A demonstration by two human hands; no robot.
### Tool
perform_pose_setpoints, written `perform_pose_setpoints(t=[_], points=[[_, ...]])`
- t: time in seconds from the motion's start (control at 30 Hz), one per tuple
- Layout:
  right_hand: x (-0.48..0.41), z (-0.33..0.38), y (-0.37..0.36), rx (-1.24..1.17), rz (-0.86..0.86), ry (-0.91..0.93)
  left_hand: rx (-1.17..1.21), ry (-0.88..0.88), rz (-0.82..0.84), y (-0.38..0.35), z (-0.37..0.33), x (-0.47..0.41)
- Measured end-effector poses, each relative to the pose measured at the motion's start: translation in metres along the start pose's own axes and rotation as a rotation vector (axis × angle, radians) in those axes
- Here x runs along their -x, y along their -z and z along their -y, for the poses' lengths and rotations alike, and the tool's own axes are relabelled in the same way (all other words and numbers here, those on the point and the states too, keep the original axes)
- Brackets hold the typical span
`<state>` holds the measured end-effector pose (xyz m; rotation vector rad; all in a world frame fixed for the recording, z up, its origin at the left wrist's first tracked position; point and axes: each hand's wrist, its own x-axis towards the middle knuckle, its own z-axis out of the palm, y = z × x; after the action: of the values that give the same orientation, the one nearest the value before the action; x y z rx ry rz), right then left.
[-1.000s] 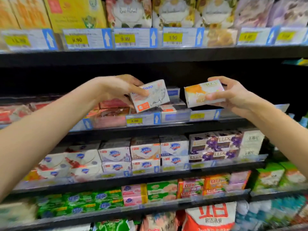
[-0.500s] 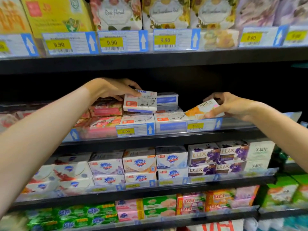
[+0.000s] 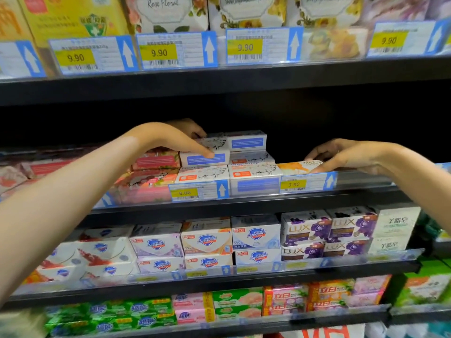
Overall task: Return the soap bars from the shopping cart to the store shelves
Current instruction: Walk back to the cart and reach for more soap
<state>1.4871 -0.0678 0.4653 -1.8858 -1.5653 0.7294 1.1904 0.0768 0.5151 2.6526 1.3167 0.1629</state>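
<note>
My left hand holds a white and blue goat-milk soap box between thumb and fingers; the box lies on top of a stack of the same boxes on the middle shelf. My right hand rests on an orange and white soap box, thumb at its front edge and fingers over its top. That box lies flat on the shelf, right of the goat-milk stack and behind the 3.90 price tag. The shopping cart is out of view.
Pink soap boxes sit left of the goat-milk stack. The shelf right of the orange box is dark and looks bare. Safeguard and Lux boxes fill the shelf below. Floral boxes and 9.90 tags line the shelf above.
Both hands moved forward and down from in front of the shelf. The white and blue box now lies on its stack and the orange box lies flat on the shelf.
</note>
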Motion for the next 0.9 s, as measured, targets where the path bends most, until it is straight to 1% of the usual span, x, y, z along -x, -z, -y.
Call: perform_pose_setpoints(t=[0.2, 0.37, 0.47, 0.63, 0.7, 0.73, 0.8, 0.87, 0.9], points=[[0.003, 0.000, -0.001, -0.006, -0.001, 0.071, -0.131, -0.057, -0.119, -0.001, 0.011, -0.004], [0.008, 0.003, -0.003, 0.033, -0.029, 0.091, 0.012, -0.109, -0.107, -0.009, 0.018, -0.002], [0.010, 0.003, -0.005, 0.093, -0.063, 0.088, -0.001, -0.104, -0.140, -0.011, 0.019, -0.001], [0.010, 0.006, -0.020, 0.227, -0.224, 0.073, 0.018, -0.096, -0.128, -0.014, 0.016, 0.005], [0.007, 0.007, -0.028, 0.264, -0.365, 0.142, -0.012, -0.082, -0.139, -0.016, 0.010, 0.016], [0.008, 0.008, -0.034, 0.283, -0.457, 0.196, -0.021, -0.084, -0.171, -0.017, 0.007, 0.023], [0.016, 0.012, -0.049, 0.310, -0.598, 0.335, 0.024, -0.109, -0.292, -0.025, -0.002, 0.041], [0.027, 0.014, -0.073, 0.358, -0.675, 0.479, 0.096, -0.150, -0.419, -0.041, -0.014, 0.061], [0.033, 0.014, -0.086, 0.375, -0.689, 0.533, 0.093, -0.182, -0.476, -0.052, -0.019, 0.071]])
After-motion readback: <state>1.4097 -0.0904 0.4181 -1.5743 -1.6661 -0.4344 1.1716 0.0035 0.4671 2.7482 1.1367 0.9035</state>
